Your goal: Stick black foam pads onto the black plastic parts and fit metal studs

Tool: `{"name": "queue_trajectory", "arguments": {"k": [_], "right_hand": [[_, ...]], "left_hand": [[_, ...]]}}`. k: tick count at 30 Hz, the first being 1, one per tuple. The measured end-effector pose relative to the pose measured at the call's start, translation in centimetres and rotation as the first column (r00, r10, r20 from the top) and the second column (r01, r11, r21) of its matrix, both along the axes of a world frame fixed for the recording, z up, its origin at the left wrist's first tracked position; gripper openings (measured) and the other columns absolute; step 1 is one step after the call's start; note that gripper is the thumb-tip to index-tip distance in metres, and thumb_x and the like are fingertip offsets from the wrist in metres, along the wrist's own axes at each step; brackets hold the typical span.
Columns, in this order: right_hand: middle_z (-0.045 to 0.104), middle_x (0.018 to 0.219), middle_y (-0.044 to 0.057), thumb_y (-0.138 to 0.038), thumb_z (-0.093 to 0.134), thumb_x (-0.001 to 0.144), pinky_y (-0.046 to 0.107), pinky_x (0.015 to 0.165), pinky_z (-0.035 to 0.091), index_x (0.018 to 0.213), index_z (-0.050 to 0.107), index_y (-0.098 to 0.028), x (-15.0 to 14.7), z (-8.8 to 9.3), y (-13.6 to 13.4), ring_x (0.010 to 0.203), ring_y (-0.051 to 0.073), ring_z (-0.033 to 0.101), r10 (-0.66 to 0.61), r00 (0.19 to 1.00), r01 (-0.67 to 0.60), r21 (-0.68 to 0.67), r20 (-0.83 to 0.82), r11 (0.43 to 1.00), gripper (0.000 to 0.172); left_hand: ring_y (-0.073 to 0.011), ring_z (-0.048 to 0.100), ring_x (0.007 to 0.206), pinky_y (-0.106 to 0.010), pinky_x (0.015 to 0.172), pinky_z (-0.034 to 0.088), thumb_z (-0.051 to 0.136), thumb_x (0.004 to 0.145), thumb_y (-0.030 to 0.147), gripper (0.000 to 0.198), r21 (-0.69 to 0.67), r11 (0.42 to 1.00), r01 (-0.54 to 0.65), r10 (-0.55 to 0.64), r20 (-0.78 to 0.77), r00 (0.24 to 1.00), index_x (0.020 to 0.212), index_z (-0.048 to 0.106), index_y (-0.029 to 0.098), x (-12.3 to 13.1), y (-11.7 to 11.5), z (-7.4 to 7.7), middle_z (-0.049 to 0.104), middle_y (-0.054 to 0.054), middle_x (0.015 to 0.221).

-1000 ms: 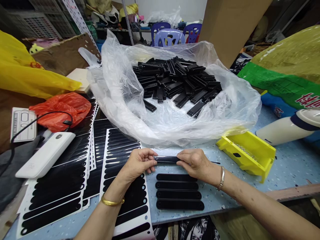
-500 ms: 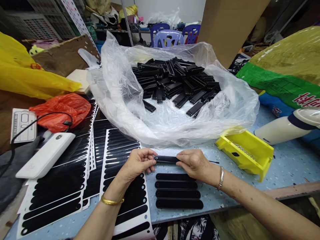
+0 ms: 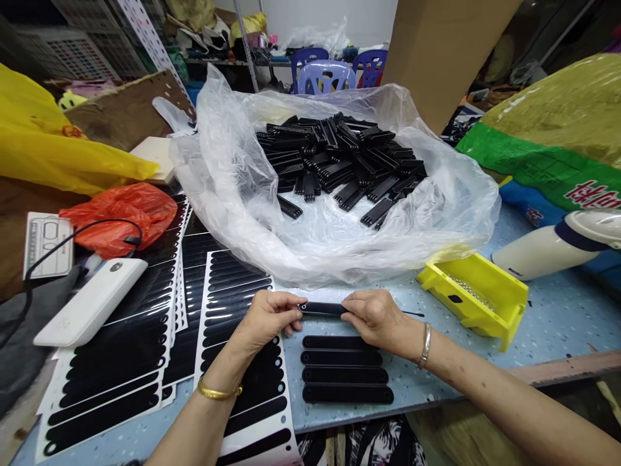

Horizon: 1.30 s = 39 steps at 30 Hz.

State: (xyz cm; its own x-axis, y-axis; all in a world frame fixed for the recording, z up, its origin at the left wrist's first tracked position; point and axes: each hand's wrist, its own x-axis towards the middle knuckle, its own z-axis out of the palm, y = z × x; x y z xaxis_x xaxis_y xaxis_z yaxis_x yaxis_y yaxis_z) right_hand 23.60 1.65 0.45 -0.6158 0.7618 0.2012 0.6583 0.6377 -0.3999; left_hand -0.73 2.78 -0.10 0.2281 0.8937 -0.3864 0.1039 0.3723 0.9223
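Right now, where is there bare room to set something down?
Best: bare table between yellow tray, white bottle and front edge. Left is covered by sticker sheets, the back by the bag; front centre holds laid strips, plus left hand and right hand gripping another strip.

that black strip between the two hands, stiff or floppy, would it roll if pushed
Likely stiff: the black strip spans straight between left hand and right hand without sagging. Probably light, being slim. Its flat look, like the four laid strips, suggests sliding, not rolling.
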Motion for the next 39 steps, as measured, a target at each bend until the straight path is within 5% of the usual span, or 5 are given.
{"name": "queue_trajectory", "arguments": {"k": [12, 18, 32, 39], "right_hand": [[0.069, 0.072, 0.007, -0.015, 0.061, 0.084, 0.026, 0.061, 0.045, 0.076, 0.069, -0.014, 0.0, -0.3, 0.0, 0.065, 0.017, 0.063, -0.003, 1.0, 0.003, 0.001, -0.003, 1.0, 0.011], [0.069, 0.072, 0.007, -0.015, 0.061, 0.085, 0.025, 0.062, 0.045, 0.077, 0.069, -0.014, 0.0, -0.2, 0.0, 0.066, 0.017, 0.062, -0.007, 1.0, 0.007, -0.005, -0.002, 1.0, 0.011], [0.065, 0.067, 0.005, -0.014, 0.063, 0.083, 0.025, 0.059, 0.04, 0.069, 0.065, -0.015, -0.1, 0.0, 0.0, 0.062, 0.016, 0.059, -0.009, 0.999, 0.008, 0.027, 0.037, 1.0, 0.014], [0.067, 0.071, 0.007, -0.014, 0.063, 0.084, 0.025, 0.061, 0.042, 0.072, 0.067, -0.013, -0.1, 0.3, 0.0, 0.065, 0.016, 0.06, -0.016, 0.999, 0.016, -0.008, 0.052, 1.0, 0.013]], "left_hand": [[-0.0137, 0.061, 0.039, -0.019, 0.034, 0.043, 0.067, 0.074, 0.04, 0.034, 0.016, 1.0, 0.012, -0.012, 0.002, 1.0, 0.089, 0.07, 0.009, 0.4, 0.2, 0.9, 0.065, -0.002, 0.052], [-0.0106, 0.056, 0.033, -0.016, 0.031, 0.04, 0.073, 0.067, 0.037, 0.027, -0.027, 1.0, -0.007, 0.005, -0.082, 0.997, 0.06, 0.064, 0.012, 1.2, 0.4, 0.9, 0.059, 0.001, 0.043], [-0.0129, 0.06, 0.037, -0.018, 0.033, 0.044, 0.077, 0.064, 0.038, 0.034, -0.049, 0.999, 0.013, -0.015, -0.035, 0.999, 0.082, 0.072, 0.009, 0.7, 0.6, 1.0, 0.063, -0.001, 0.048], [-0.0092, 0.054, 0.032, -0.015, 0.03, 0.038, 0.076, 0.065, 0.036, 0.026, 0.012, 1.0, 0.021, -0.019, -0.146, 0.989, 0.068, 0.072, 0.011, 1.2, 0.6, 0.5, 0.056, 0.002, 0.04]]}}
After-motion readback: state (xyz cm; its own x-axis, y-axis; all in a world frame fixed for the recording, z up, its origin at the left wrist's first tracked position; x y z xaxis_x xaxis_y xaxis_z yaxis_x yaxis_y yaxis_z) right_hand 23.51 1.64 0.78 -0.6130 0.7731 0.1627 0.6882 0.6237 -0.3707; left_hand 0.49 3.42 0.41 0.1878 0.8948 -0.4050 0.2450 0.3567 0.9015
